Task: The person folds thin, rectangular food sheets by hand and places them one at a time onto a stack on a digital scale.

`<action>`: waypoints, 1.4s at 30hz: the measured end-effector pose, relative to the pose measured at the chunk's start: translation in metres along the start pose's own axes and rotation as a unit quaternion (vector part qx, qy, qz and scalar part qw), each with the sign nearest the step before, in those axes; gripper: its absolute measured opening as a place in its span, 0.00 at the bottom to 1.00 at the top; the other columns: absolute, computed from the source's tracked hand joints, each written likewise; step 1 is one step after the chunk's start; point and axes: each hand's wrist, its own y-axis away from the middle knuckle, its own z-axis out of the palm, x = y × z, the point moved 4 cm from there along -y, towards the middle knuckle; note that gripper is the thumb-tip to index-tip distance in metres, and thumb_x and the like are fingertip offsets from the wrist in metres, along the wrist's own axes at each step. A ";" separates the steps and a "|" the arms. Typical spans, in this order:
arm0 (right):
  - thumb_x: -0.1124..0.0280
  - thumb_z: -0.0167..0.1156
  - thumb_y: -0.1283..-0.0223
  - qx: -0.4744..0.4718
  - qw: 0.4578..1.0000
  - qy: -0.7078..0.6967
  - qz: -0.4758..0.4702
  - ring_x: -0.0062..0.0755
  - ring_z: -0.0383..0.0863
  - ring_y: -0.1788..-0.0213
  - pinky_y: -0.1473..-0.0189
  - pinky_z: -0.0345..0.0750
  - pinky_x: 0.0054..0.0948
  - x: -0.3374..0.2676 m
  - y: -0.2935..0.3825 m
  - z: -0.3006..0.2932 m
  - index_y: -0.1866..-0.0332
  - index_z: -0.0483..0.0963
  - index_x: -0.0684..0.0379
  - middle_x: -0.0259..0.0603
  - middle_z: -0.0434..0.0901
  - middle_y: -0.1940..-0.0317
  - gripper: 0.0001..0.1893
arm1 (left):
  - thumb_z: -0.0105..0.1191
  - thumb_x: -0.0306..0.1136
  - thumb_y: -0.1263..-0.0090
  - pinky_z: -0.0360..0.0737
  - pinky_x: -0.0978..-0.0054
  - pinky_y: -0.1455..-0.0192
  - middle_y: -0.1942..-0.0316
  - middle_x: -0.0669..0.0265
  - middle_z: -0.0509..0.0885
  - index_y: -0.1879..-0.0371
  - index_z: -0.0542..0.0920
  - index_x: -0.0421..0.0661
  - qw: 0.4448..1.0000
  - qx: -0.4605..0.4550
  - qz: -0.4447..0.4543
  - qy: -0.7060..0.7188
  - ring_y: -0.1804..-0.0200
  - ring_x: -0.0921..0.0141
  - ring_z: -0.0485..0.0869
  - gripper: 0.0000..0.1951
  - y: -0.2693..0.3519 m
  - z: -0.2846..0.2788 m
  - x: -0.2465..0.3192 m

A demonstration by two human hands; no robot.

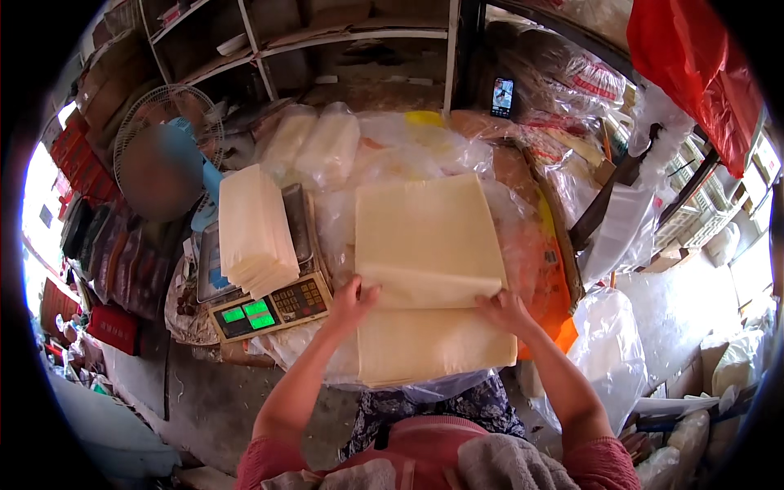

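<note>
A large pale-yellow sheet stack lies before me on the plastic-covered table, with a fold or rolled edge running across it. At the left end of that fold, my left hand grips the edge between thumb and fingers. My right hand pinches the fold's right end. Whether the material is one sheet or several layers cannot be told. Left of it, a thick bundle of folded pale sheets rests on a digital scale with lit green displays.
A blue fan stands at the back left. Clear bags of pale sheets lie behind the scale. A lit phone stands at the back right. Orange plastic covers the table's right edge. A red bag hangs at upper right.
</note>
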 end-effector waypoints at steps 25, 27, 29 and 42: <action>0.50 0.46 0.31 0.131 0.917 0.374 -0.046 0.53 0.56 0.29 0.30 0.49 0.65 -0.029 -0.036 0.053 0.31 0.63 0.49 0.47 0.59 0.30 0.27 | 0.63 0.40 0.40 0.54 0.54 0.27 0.30 0.50 0.61 0.32 0.65 0.43 0.956 0.236 0.113 -0.135 0.27 0.62 0.59 0.36 -0.027 0.048 0.005; 0.50 0.48 0.32 0.036 0.940 0.339 0.028 0.50 0.61 0.31 0.30 0.49 0.65 -0.040 -0.018 0.074 0.32 0.65 0.52 0.47 0.63 0.31 0.27 | 0.65 0.34 0.42 0.58 0.59 0.28 0.32 0.49 0.65 0.33 0.64 0.40 0.935 0.340 0.102 0.021 0.28 0.63 0.62 0.37 0.002 0.041 0.001; 0.53 0.52 0.33 0.051 0.959 0.244 -0.132 0.48 0.67 0.36 0.32 0.53 0.62 -0.059 0.009 0.099 0.35 0.67 0.55 0.45 0.68 0.36 0.26 | 0.61 0.25 0.45 0.65 0.68 0.32 0.36 0.53 0.70 0.33 0.63 0.36 0.914 0.108 -0.171 0.352 0.33 0.65 0.68 0.37 0.026 0.060 -0.036; 0.63 0.51 0.35 0.080 0.938 0.252 -0.222 0.47 0.58 0.27 0.30 0.51 0.62 -0.041 0.028 0.108 0.32 0.63 0.56 0.43 0.62 0.30 0.26 | 0.55 0.18 0.44 0.73 0.73 0.39 0.35 0.58 0.72 0.28 0.59 0.39 0.897 0.328 0.142 0.261 0.40 0.68 0.76 0.39 0.032 -0.252 0.069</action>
